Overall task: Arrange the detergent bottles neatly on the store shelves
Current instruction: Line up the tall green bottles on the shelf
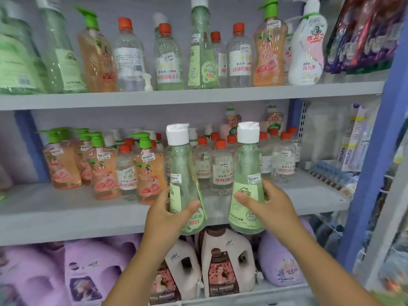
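While hands grip them, both green bottles (185, 186) wear white caps.

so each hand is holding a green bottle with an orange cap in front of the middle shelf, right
Not quite. The caps are white, not orange. In the head view the left hand grips one green bottle and the right hand grips another green bottle, both in front of the middle shelf. The orange caps belong to the clear bottles standing behind them.
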Tool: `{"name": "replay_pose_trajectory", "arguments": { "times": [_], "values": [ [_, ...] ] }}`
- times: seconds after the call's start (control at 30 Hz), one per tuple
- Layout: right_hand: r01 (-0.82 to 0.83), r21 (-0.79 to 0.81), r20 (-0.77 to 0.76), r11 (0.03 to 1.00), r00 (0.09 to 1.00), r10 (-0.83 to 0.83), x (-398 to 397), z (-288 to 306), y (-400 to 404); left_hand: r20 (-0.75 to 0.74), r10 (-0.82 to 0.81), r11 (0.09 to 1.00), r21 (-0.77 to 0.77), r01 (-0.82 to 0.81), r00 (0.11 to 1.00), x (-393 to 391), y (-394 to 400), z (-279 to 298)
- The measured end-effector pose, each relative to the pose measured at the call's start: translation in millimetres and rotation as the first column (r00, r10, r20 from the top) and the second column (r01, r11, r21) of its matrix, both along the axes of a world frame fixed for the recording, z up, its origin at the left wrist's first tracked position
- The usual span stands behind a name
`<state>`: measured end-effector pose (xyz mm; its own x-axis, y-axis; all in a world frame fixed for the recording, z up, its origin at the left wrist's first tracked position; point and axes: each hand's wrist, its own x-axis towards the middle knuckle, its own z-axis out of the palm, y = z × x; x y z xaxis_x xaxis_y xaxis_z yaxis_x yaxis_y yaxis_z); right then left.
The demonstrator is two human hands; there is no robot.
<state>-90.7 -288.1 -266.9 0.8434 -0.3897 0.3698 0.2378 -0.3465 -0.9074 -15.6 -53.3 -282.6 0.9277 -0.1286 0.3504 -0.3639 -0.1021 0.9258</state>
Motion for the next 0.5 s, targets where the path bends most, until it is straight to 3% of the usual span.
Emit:
{"name": "replay_pose_trajectory", "arguments": {
  "times": [0.13,0.23,0.4,0.5],
  "values": [
    [-0.082,-0.014,0.100,0.997,0.992,0.083,-27,23,37,0.076,0.019,0.990,-0.141,-0.008,0.997,-43,39,29],
    [-0.165,-0.074,0.208,0.983,0.962,0.177,-49,72,66,0.201,0.057,0.981,-0.193,-0.017,0.978,-71,74,81],
    [-0.288,-0.153,0.411,0.945,0.851,0.326,-52,193,103,0.433,0.188,0.981,-0.127,-0.147,0.881,-74,116,195],
    [-0.233,-0.175,0.478,0.957,0.829,0.290,-25,253,122,0.490,0.249,0.968,-0.089,-0.236,0.835,-55,132,249]
  ]
}}
